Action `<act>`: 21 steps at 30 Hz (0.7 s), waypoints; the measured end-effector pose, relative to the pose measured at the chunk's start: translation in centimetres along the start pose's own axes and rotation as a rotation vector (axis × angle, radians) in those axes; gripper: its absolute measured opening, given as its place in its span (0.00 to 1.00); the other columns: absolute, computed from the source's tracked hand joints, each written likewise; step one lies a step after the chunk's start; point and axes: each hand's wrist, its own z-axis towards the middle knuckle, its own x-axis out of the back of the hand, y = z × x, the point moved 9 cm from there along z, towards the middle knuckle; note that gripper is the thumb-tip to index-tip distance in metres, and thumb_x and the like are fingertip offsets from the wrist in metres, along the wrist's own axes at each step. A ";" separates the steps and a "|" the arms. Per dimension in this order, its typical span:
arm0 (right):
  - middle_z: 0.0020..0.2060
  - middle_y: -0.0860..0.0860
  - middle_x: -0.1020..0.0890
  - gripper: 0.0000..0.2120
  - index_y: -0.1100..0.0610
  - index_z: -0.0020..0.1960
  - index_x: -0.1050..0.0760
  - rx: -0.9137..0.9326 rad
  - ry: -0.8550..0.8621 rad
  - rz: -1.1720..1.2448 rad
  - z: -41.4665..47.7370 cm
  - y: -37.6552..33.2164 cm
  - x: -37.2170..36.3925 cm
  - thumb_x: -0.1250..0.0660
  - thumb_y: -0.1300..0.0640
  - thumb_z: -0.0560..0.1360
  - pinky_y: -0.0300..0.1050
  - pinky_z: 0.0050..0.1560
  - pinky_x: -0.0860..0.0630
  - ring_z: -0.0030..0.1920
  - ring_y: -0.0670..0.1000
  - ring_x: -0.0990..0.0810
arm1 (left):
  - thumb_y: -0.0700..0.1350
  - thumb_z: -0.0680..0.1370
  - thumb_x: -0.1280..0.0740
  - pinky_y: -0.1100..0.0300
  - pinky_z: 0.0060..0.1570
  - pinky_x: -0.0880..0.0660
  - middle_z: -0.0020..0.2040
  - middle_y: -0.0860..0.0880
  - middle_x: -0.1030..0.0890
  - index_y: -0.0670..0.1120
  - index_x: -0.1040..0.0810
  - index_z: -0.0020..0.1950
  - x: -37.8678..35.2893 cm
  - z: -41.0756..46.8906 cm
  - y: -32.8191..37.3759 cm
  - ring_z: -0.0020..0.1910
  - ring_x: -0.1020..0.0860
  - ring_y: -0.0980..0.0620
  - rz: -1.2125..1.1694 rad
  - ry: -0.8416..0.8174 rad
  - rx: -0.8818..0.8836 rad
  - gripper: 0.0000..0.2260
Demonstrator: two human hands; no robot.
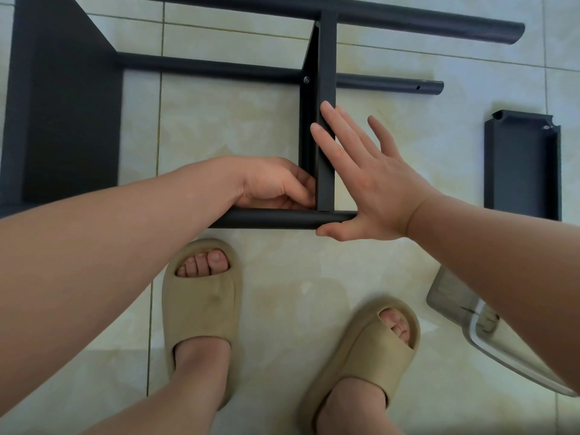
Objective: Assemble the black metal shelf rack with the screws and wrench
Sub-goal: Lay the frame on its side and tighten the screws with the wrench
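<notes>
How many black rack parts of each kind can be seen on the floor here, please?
tubes: 3
shelves: 3
Total: 6

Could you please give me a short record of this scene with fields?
Setting: partly built black rack on tiled floor
Left hand: fingers curled at joint of shelf panel and near tube; contents hidden
Right hand: open, fingers flat against shelf panel, thumb against near tube
Loose part: shelf tray on floor, right, untouched
</notes>
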 end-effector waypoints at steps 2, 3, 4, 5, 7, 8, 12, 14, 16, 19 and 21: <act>0.82 0.59 0.58 0.59 0.60 0.82 0.57 -0.001 0.000 0.001 0.0 0.0 0.0 0.45 0.22 0.68 0.67 0.78 0.54 0.82 0.58 0.57 | 0.29 0.79 0.40 0.65 0.33 0.23 0.34 0.47 0.18 0.38 0.23 0.46 -0.1 -0.1 0.2 0.31 0.19 0.54 -0.002 -0.005 -0.012 0.09; 0.82 0.59 0.58 0.59 0.60 0.82 0.57 -0.002 -0.001 0.002 0.0 0.0 0.0 0.45 0.22 0.68 0.67 0.78 0.54 0.82 0.58 0.57 | 0.29 0.79 0.40 0.65 0.32 0.23 0.33 0.48 0.18 0.39 0.23 0.45 -0.1 -0.1 0.2 0.30 0.19 0.55 -0.010 -0.009 -0.015 0.09; 0.82 0.59 0.58 0.59 0.60 0.82 0.57 -0.001 -0.001 0.003 0.0 0.0 0.0 0.45 0.22 0.68 0.66 0.78 0.54 0.82 0.58 0.57 | 0.28 0.79 0.40 0.66 0.32 0.24 0.32 0.48 0.18 0.39 0.23 0.45 -0.2 -0.1 0.3 0.30 0.19 0.55 -0.022 -0.012 -0.018 0.09; 0.82 0.59 0.58 0.59 0.60 0.82 0.57 -0.002 -0.001 0.002 0.0 0.0 0.0 0.45 0.22 0.68 0.66 0.78 0.54 0.82 0.58 0.57 | 0.28 0.79 0.40 0.66 0.32 0.23 0.32 0.48 0.18 0.39 0.23 0.45 -0.2 -0.2 0.3 0.30 0.19 0.55 -0.033 -0.013 -0.019 0.09; 0.82 0.59 0.58 0.59 0.60 0.82 0.57 -0.003 -0.003 -0.001 0.0 0.0 0.0 0.45 0.22 0.68 0.66 0.78 0.54 0.82 0.58 0.57 | 0.28 0.78 0.40 0.65 0.32 0.23 0.32 0.48 0.18 0.39 0.23 0.44 -0.3 -0.2 0.3 0.30 0.19 0.54 -0.038 -0.022 -0.016 0.10; 0.82 0.59 0.58 0.59 0.60 0.82 0.57 -0.004 -0.005 0.000 0.0 0.0 0.0 0.45 0.22 0.68 0.66 0.78 0.55 0.82 0.58 0.57 | 0.29 0.78 0.40 0.64 0.33 0.23 0.33 0.47 0.18 0.39 0.23 0.45 -0.4 -0.2 0.3 0.31 0.19 0.54 -0.038 -0.030 -0.007 0.10; 0.82 0.59 0.59 0.59 0.60 0.83 0.58 -0.007 -0.016 0.001 0.0 0.1 -0.1 0.45 0.22 0.68 0.65 0.79 0.56 0.82 0.58 0.58 | 0.33 0.79 0.41 0.61 0.41 0.22 0.39 0.46 0.18 0.42 0.19 0.45 -0.5 -0.2 -0.5 0.38 0.18 0.51 -0.026 -0.059 0.072 0.12; 0.82 0.59 0.59 0.59 0.60 0.83 0.58 -0.005 -0.013 0.001 0.0 0.1 -0.1 0.45 0.22 0.68 0.65 0.79 0.56 0.82 0.58 0.58 | 0.36 0.79 0.40 0.60 0.44 0.24 0.39 0.47 0.18 0.44 0.18 0.44 -0.5 -0.2 -0.7 0.39 0.19 0.52 0.035 -0.053 0.095 0.12; 0.82 0.59 0.59 0.59 0.60 0.83 0.58 -0.004 -0.010 0.004 0.0 0.1 -0.1 0.46 0.22 0.68 0.65 0.79 0.56 0.82 0.58 0.58 | 0.37 0.80 0.38 0.59 0.44 0.24 0.39 0.47 0.18 0.43 0.19 0.45 -0.2 -0.1 -0.6 0.39 0.19 0.51 0.080 -0.024 0.073 0.09; 0.82 0.59 0.58 0.59 0.60 0.83 0.57 -0.003 -0.007 0.007 0.0 0.0 -0.1 0.46 0.22 0.68 0.65 0.79 0.56 0.82 0.58 0.58 | 0.34 0.79 0.38 0.61 0.42 0.21 0.41 0.43 0.18 0.39 0.20 0.48 0.1 0.0 -0.5 0.38 0.18 0.50 0.065 0.004 0.042 0.07; 0.82 0.59 0.58 0.59 0.60 0.82 0.57 -0.002 0.000 0.008 0.0 0.0 0.0 0.46 0.22 0.68 0.65 0.79 0.56 0.82 0.58 0.57 | 0.32 0.79 0.38 0.62 0.40 0.21 0.40 0.42 0.18 0.38 0.20 0.48 0.3 0.1 -0.5 0.37 0.18 0.50 0.038 0.007 0.030 0.08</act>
